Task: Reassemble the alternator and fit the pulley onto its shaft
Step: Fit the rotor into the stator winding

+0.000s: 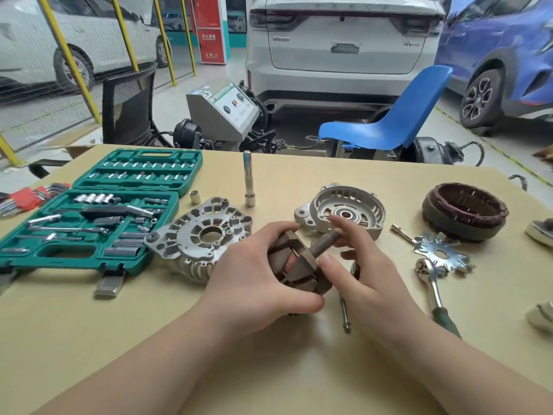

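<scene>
My left hand (pixel 257 274) grips the brown claw-pole rotor (pixel 299 266) above the table, with its threaded shaft (pixel 324 241) pointing up and to the right. My right hand (pixel 362 265) pinches the shaft near its tip with thumb and fingers. The rear aluminium housing (pixel 191 238) lies flat just left of my left hand. The front housing with its bearing (pixel 344 212) lies behind the rotor. The copper-wound stator ring (pixel 465 215) sits at the right. A toothed metal fan plate (pixel 441 254) lies in front of the stator. I cannot make out a pulley.
An open green socket set (pixel 98 217) fills the left of the table. A long socket (pixel 248 178) stands upright at the back. A ratchet with a green handle (pixel 434 292) and a long bolt (pixel 344 313) lie right of my hands. A blue chair (pixel 389 124) stands beyond the table.
</scene>
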`<action>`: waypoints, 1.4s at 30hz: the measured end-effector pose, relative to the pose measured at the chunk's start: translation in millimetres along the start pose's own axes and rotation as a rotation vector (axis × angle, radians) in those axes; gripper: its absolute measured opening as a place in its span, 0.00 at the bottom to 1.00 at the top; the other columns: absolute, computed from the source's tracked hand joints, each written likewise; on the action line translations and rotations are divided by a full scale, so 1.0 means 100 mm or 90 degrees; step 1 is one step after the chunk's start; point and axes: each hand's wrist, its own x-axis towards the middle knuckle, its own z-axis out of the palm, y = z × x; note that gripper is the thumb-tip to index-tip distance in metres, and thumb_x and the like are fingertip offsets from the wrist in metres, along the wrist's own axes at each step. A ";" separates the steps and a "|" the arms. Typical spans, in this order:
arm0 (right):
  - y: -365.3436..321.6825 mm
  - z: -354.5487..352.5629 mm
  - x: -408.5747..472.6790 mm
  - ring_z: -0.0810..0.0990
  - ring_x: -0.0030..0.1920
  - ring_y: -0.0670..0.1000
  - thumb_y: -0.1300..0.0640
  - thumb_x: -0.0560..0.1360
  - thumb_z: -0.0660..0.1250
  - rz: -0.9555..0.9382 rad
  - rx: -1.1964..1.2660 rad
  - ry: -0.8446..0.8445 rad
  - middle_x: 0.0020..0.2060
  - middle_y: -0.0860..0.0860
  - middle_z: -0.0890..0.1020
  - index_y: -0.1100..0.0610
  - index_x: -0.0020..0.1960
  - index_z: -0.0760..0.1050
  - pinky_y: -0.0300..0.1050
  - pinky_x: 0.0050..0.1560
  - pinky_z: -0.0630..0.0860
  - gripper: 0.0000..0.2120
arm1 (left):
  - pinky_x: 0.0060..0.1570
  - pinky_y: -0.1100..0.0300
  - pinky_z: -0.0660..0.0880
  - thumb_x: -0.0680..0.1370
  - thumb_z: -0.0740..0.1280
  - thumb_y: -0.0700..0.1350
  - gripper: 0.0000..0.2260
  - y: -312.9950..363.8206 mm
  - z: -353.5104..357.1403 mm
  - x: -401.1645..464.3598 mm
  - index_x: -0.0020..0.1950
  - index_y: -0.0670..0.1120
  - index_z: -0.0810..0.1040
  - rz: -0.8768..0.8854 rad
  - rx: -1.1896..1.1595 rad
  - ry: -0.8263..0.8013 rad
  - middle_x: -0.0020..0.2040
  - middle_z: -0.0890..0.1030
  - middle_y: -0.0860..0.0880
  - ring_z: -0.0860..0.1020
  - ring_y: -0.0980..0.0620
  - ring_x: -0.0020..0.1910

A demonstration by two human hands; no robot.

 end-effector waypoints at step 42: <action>0.10 -0.12 0.04 0.79 0.60 0.45 0.55 0.84 0.65 -0.072 -0.099 0.009 0.51 0.34 0.79 0.47 0.60 0.82 0.51 0.63 0.76 0.09 | 0.79 0.35 0.59 0.53 0.51 0.93 0.63 -0.58 -0.75 0.49 0.85 0.68 0.51 -0.163 0.533 -0.096 0.87 0.53 0.53 0.59 0.42 0.84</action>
